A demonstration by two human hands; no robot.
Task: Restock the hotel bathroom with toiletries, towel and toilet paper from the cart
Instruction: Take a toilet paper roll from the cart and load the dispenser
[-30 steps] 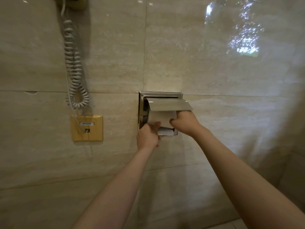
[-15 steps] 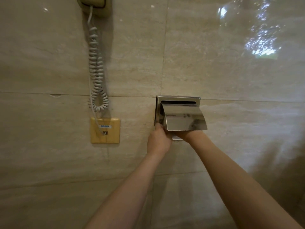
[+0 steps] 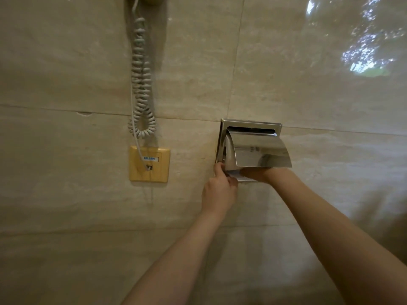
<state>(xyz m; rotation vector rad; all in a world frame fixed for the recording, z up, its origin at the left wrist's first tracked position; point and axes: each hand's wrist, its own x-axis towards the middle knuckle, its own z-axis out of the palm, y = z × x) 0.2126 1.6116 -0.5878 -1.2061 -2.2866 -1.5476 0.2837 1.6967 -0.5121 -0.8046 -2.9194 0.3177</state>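
Note:
A recessed steel toilet paper holder (image 3: pixel 251 126) is set in the marble wall, its shiny curved cover flap (image 3: pixel 262 151) hanging down over the roll. Only a small white edge of toilet paper (image 3: pixel 239 176) shows below the flap. My left hand (image 3: pixel 220 190) is at the holder's lower left corner, fingers curled and pinching the paper's edge there. My right hand (image 3: pixel 262 173) reaches under the flap from the right; its fingers are hidden behind the flap and the paper.
A coiled grey phone cord (image 3: pixel 141 80) hangs from a wall phone at the top left down to a tan wall socket plate (image 3: pixel 149 164). The beige marble wall (image 3: pixel 308 73) fills the view, with a bright window reflection at the upper right.
The cover flap, lifted a second ago with the white roll showing, has dropped down over the roll. Both hands have stayed under it. The view has shifted left and closer.

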